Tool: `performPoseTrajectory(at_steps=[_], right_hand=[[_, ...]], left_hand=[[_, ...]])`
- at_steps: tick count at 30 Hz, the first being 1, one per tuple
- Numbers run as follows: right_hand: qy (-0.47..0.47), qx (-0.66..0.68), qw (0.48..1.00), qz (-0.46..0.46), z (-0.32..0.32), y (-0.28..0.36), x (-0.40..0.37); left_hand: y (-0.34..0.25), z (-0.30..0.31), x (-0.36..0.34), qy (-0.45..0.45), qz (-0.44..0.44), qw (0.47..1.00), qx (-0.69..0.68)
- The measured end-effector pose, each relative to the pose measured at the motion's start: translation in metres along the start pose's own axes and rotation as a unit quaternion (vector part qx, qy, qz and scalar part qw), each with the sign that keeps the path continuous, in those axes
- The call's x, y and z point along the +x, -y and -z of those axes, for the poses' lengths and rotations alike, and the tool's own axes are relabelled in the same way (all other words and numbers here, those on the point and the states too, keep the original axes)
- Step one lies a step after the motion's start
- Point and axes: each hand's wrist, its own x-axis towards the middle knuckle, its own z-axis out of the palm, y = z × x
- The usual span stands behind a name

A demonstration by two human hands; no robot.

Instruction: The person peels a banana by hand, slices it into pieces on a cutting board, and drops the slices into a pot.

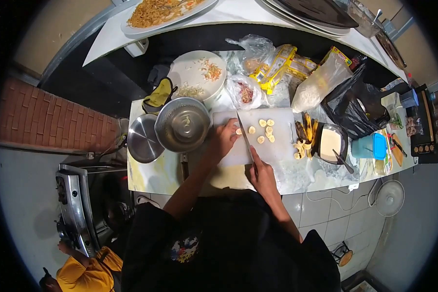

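Observation:
My right hand [264, 177] is wrapped round the handle of a kitchen knife [245, 135], whose blade points away over a white cutting board [282, 153]. Left of the blade, my left hand [224, 138] has its fingers curled on the board, with a pale piece of banana [238, 131] at the fingertips. Most of what lies under those fingers is hidden. Several round banana slices [269, 130] are spread on the board to the right of the knife. Banana peels [304, 138] lie just past the board's right edge.
A metal pot [173, 141] and a round lid [142, 146] stand at left, a white plate [180, 68] behind. A bowl of pale batter [330, 146] with a spoon, a blue-lidded tub [367, 146] and a black bag [353, 104] are right. Someone in yellow [85, 275] is by the stove [75, 204].

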Motion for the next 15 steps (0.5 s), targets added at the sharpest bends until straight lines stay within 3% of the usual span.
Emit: performPoseTrajectory(at_steps=[8, 10, 15], right_hand=[[0.004, 0.005, 1.000, 0.007, -0.006, -0.004, 0.000], [0.003, 0.002, 1.000, 0.015, -0.005, -0.004, 0.001], [0.014, -0.018, 1.000, 0.016, -0.007, -0.006, 0.001]], left_hand=[[0.002, 0.002, 0.003, -0.013, -0.025, 0.999, 0.027], [-0.004, 0.006, 0.004, 0.014, 0.019, 0.999, 0.032], [-0.007, 0.008, 0.001, 0.004, 0.004, 1.000, 0.011]])
